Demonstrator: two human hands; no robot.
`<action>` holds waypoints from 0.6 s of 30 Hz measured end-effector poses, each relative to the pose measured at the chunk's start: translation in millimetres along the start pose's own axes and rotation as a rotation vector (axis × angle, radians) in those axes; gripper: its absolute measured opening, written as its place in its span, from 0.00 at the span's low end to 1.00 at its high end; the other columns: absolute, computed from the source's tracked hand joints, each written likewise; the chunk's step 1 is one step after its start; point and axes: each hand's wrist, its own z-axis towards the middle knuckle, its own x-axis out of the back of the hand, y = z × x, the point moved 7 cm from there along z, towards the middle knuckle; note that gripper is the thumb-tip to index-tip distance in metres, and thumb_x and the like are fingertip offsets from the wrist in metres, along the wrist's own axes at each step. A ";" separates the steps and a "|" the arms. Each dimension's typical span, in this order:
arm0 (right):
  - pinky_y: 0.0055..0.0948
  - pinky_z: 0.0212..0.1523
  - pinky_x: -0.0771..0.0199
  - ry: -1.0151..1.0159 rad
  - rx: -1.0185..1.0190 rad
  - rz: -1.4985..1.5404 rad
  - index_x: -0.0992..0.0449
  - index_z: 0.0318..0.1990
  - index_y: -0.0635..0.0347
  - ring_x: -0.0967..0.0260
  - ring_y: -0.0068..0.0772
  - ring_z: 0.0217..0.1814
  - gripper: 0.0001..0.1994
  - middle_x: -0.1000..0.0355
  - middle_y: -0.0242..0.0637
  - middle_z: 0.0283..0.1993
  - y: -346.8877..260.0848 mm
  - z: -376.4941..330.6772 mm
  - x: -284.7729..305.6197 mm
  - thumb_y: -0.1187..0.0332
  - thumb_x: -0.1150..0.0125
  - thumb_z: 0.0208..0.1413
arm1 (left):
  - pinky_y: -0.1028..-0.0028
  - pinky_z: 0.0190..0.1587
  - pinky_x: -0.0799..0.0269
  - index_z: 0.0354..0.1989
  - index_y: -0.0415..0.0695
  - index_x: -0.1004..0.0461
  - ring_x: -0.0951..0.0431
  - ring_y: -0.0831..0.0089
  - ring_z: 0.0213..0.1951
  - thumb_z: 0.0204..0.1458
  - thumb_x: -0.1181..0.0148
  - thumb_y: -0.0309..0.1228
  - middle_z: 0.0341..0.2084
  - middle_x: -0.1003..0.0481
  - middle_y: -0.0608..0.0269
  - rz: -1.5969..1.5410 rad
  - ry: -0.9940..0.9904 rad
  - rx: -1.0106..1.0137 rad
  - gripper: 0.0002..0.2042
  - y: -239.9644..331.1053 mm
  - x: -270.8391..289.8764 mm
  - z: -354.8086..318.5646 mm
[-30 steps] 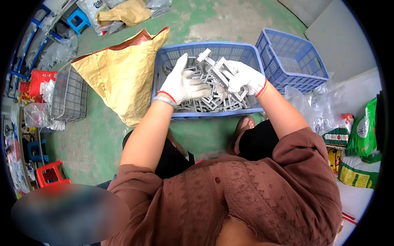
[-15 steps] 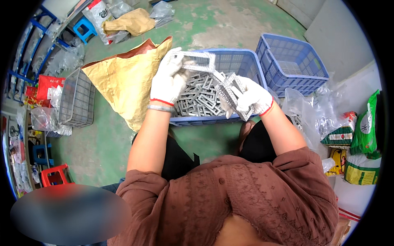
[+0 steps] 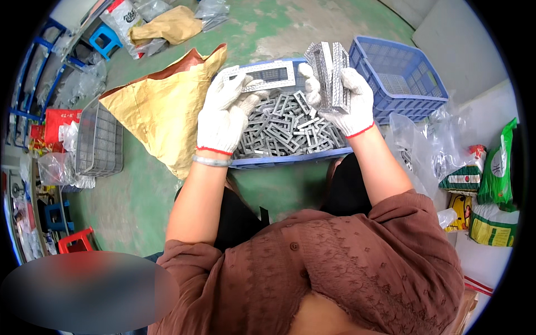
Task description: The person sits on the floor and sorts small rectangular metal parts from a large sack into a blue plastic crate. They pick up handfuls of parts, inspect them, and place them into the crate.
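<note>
1. Gloves (image 3: 215,131), white with red cuffs, cover both hands that I am watching through the head camera.
2. I see the left hand (image 3: 223,103) clamped on the left end of one metal frame (image 3: 291,73), a pale grey open rectangle. Its long side runs roughly across my view, and its right end points toward the other hand.
3. I see the right hand (image 3: 341,92) closed around a small bundle of frames (image 3: 340,78), standing lengthwise in my view, with gloved fingers showing on both sides. I cannot tell exactly how many pieces it contains.
4. The two hands are apart, and from my angle the single frame and the bundle do not touch.
5. Below and between them I have a blue crate (image 3: 290,161) in front of the person, holding a jumbled pile of similar frames (image 3: 285,128).
6. Left of that crate I see a tan sack (image 3: 156,106) with its mouth open, just beside the left hand; a grey crate (image 3: 100,142) stands farther left.
7. Beyond the right hand I see a second blue crate (image 3: 407,106), with clear plastic (image 3: 413,145) nearer the person.
8. Everything sits on a worn green floor (image 3: 123,206).
</note>
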 end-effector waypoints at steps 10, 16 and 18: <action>0.49 0.43 0.19 0.013 0.007 -0.101 0.27 0.49 0.77 0.23 0.52 0.39 0.19 0.24 0.57 0.41 0.1 10.9 17.9 0.69 0.43 0.56 | 0.46 0.55 0.25 0.55 0.37 0.32 0.24 0.51 0.51 0.64 0.48 0.31 0.47 0.25 0.47 -0.026 -0.037 0.078 0.15 -12.3 -9.6 6.6; 0.47 0.42 0.18 -0.001 0.026 -0.145 0.28 0.49 0.80 0.22 0.51 0.38 0.20 0.24 0.57 0.41 -9.0 13.0 18.4 0.67 0.43 0.56 | 0.40 0.57 0.29 0.58 0.40 0.33 0.27 0.45 0.55 0.65 0.47 0.36 0.52 0.28 0.44 -0.036 -0.076 0.145 0.17 -18.0 -17.1 2.8; 0.47 0.42 0.18 -0.013 0.040 -0.199 0.28 0.49 0.80 0.22 0.50 0.38 0.21 0.23 0.56 0.39 -12.7 12.8 21.8 0.67 0.43 0.56 | 0.39 0.57 0.29 0.59 0.41 0.34 0.28 0.43 0.56 0.65 0.47 0.36 0.53 0.29 0.44 -0.059 -0.088 0.177 0.18 -20.3 -17.8 1.9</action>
